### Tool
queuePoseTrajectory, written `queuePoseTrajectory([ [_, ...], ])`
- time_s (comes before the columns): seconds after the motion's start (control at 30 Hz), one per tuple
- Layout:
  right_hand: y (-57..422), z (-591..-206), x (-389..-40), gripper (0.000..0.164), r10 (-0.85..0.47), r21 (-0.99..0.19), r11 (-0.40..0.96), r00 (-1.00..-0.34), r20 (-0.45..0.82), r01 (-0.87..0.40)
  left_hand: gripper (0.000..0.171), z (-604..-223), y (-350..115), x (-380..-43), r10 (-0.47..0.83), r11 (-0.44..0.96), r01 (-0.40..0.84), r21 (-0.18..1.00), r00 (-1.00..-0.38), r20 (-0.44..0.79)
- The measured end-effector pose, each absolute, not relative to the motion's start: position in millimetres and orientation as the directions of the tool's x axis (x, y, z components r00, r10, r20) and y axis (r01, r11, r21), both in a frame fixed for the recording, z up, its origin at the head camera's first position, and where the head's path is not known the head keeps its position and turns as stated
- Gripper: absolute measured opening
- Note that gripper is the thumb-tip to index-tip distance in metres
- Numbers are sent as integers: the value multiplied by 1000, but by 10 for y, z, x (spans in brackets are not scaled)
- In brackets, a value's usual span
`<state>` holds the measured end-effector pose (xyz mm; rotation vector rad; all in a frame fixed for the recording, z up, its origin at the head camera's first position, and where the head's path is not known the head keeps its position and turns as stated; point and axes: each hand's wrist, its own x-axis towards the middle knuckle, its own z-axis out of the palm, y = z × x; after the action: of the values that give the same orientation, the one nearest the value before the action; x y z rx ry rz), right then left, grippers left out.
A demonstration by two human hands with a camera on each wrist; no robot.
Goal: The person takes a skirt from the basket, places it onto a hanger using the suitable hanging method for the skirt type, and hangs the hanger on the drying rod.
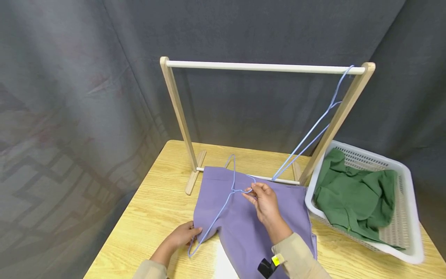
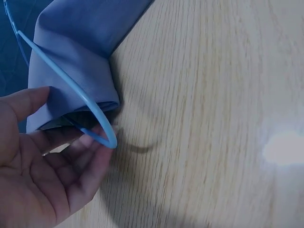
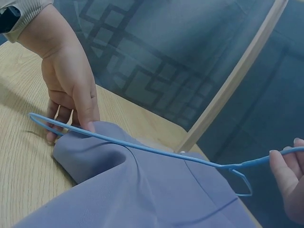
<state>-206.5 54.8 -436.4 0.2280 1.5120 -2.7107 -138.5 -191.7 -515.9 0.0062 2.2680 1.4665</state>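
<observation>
A purple garment (image 1: 258, 221) lies spread on the table, with a short sleeve-like end at its left. Over it is a blue wire hanger (image 1: 218, 214), its hook towards the rack. My right hand (image 1: 265, 201) pinches the hanger near its right side, above the cloth. At the sleeve-like end, my left hand (image 1: 182, 235) holds the fabric edge, thumb on top and fingers beneath. The left wrist view shows the hanger's rounded end (image 2: 110, 137) beside those fingers, its lower wire passing at the cloth's opening (image 2: 88, 114). Part of the left fingers is hidden by cloth.
A wooden rack (image 1: 181, 112) with a white top rail (image 1: 258, 67) stands behind the garment. Another blue hanger (image 1: 313, 128) hangs at its right end. To the right, a white plastic basket (image 1: 412, 217) holds green cloth (image 1: 355, 193).
</observation>
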Motion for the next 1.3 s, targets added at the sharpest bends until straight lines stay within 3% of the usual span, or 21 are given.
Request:
queuePoseTrajectory([
  [0.23, 554, -4383, -2063, 16, 50, -834, -542, -986, -156, 104, 49, -5171, -1886, -1469, 232, 422, -194, 886, -921, -312],
  [0.8, 579, -4449, -2021, 15, 29, -837, -532, -985, -170, 129, 41, -5209, -1816, -1709, 113, 292, -286, 913, -937, -329],
  [1.07, 586, -4458, -2014, 16, 22, -837, -532, -986, -165, 128, 49, -5393, -1790, -1871, 63, 94, -360, 928, -928, -366],
  [1.3, 589, -4473, -2006, 14, 22, -838, -529, -985, -171, 134, 39, -5252, -1689, -1830, 87, -40, -377, 925, -924, -372],
])
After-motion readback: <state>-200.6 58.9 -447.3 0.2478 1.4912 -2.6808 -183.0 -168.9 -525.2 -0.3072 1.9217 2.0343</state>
